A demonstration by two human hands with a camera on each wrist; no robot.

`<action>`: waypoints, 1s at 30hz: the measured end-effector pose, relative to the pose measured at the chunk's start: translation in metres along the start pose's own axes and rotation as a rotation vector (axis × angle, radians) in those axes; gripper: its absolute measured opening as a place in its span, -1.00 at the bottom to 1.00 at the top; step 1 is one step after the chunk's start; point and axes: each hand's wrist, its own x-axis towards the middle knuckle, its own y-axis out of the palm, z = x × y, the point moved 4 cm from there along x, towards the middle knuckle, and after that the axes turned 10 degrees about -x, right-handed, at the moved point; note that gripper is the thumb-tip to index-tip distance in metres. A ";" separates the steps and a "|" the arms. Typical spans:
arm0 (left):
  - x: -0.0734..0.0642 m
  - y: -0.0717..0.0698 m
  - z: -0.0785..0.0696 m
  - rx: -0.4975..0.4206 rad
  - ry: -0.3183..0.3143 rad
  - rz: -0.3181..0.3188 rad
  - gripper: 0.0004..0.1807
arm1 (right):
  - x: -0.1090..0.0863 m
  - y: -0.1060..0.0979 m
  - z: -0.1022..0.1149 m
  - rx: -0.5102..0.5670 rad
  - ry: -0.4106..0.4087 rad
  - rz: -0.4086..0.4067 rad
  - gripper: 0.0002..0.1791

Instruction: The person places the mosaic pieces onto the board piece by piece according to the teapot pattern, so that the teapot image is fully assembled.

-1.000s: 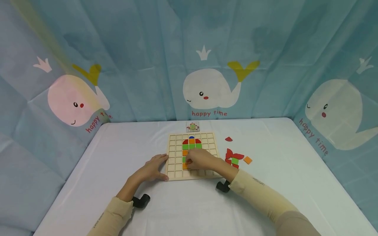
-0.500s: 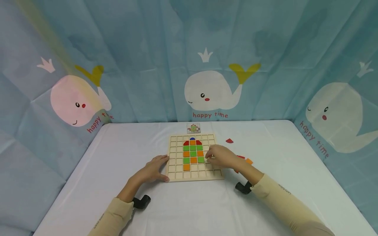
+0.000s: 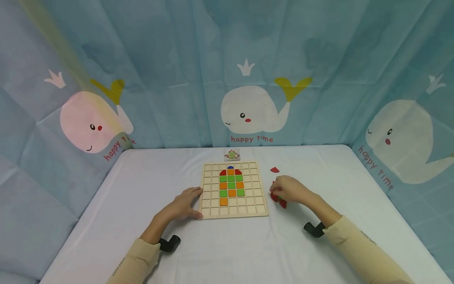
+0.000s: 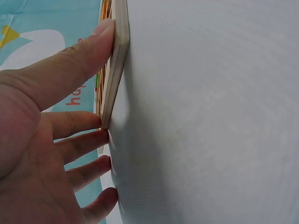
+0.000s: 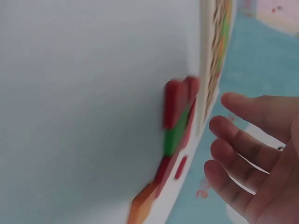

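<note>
A wooden grid board [image 3: 209,177] lies mid-table, with green, orange, red and blue tiles set in its middle columns; the lowest is an orange tile [image 3: 224,201]. My left hand [image 3: 182,204] rests at the board's left edge, thumb at the near corner and fingers spread along the side. My right hand [image 3: 291,189] hovers over loose pieces right of the board, partly covering them in the head view. The right wrist view shows its fingers loosely bent and holding nothing, above red pieces [image 5: 173,102], a green square [image 5: 175,139] and an orange square [image 5: 142,203].
Behind the board lies a small pattern card [image 3: 231,154]. A lone red fan-shaped piece [image 3: 274,170] sits near the board's far right corner. Blue curtains [image 3: 177,114] printed with whales surround the white table [image 3: 152,169] on three sides.
My right hand has moved right, from the board's lower middle tiles to the loose pieces beside it, uncovering the tiles on the board. My left hand has stayed at the edge.
</note>
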 end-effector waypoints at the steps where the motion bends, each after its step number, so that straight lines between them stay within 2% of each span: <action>1: 0.000 0.000 0.000 -0.001 0.000 0.001 0.05 | -0.002 0.001 -0.003 0.001 0.007 0.002 -0.87; 8: -0.002 0.000 -0.001 -0.004 -0.013 -0.001 0.06 | -0.015 0.010 -0.022 -0.012 0.051 0.063 -0.86; 12: -0.003 0.000 -0.001 -0.002 -0.011 -0.003 0.05 | -0.019 0.010 -0.026 -0.035 0.091 0.067 -0.86; 21: -0.003 0.000 -0.003 -0.007 -0.005 -0.004 0.05 | -0.026 0.005 -0.025 -0.076 0.139 0.061 -0.85; 30: -0.002 0.000 -0.001 -0.004 -0.008 -0.005 0.05 | -0.029 0.006 -0.025 -0.116 0.136 0.051 -0.82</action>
